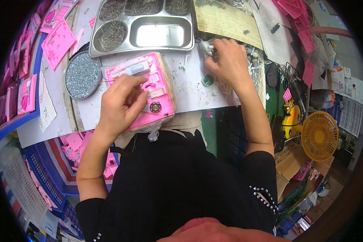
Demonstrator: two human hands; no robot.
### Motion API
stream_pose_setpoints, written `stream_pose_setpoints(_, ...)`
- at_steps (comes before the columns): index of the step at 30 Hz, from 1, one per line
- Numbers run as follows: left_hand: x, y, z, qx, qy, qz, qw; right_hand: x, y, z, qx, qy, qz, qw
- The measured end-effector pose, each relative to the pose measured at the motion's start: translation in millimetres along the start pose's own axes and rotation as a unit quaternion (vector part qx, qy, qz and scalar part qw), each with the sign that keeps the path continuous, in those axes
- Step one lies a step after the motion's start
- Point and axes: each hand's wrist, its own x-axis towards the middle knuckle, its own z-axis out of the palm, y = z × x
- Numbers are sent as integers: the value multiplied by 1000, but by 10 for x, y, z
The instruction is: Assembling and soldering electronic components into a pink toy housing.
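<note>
I am curving the left hand (123, 101) over the pink casing (160, 84) at the counter's (189, 100) near edge, the right hand (230, 60) beside a white part (207, 48); whether either is pinching anything, I cannot tell. A wrist knock could be sending the casing over.

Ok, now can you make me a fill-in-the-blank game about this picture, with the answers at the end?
1. The left hand is over a plastic case whose colour is ____.
2. In the picture, the round dish holding tiny metal bits is to the ____ of that case.
3. The fan is on the ____ side of the picture.
4. The person's sleeves are mostly coloured ____.

Missing words: pink; left; right; black.
</note>
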Motion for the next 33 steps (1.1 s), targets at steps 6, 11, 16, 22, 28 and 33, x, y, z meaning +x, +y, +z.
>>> stream_pose_setpoints(6,578,195,209,-50,-98,-25,994,-130,-122,-311,107,13,-21,994)
stream_pose_setpoints(11,854,284,511,-166,-242,-126,948,-373,-318,-374,207,140,-118,961)
stream_pose_setpoints(16,763,229,567,-305,-284,-144,897,-635,-238,-349,501,51,-10,864)
stream_pose_setpoints(22,854,400,528,-435,-351,-243,793,-853,-158,-103,822,-28,101,559)
stream_pose_setpoints(28,1078,445,607,-437,-410,-213,772,-830,-25,-118,872,-69,74,479)
stream_pose_setpoints(33,1911,241,773,-125,-240,25,962,-905,96,-121,929,-9,91,359)
